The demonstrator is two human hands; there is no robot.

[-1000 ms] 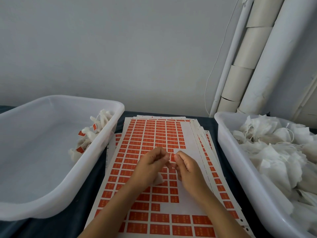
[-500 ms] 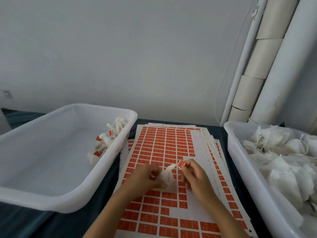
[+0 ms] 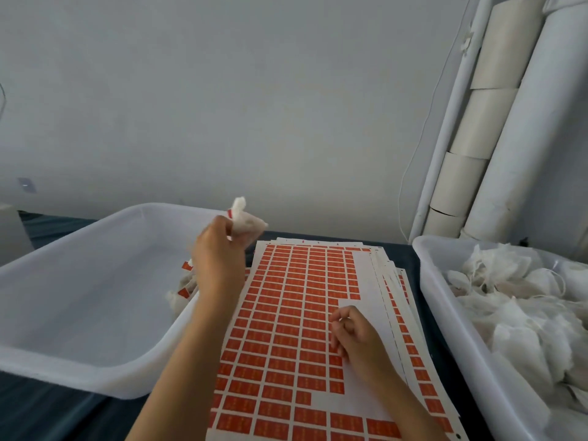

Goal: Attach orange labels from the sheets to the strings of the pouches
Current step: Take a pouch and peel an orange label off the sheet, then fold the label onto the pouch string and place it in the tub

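Note:
My left hand (image 3: 216, 259) holds a white pouch (image 3: 245, 222) with an orange label on its string, raised over the right rim of the left white bin (image 3: 79, 374). Several labelled pouches (image 3: 181, 291) lie inside that bin by its right wall. A stack of sheets with orange labels (image 3: 296, 316) lies flat in the middle of the table. My right hand (image 3: 353, 335) hovers just over the sheet with its fingers loosely curled and holds nothing. The right white bin (image 3: 445, 316) is filled with unlabelled white pouches (image 3: 525, 310).
A dark blue cloth (image 3: 57, 415) covers the table. White rolls and pipes (image 3: 496, 122) stand against the grey wall at the back right, with a thin white cable hanging beside them.
My hands parted. My left hand carried the labelled pouch up and left, from above the sheet to the left bin's rim. My right hand let go of the label and stayed over the sheet.

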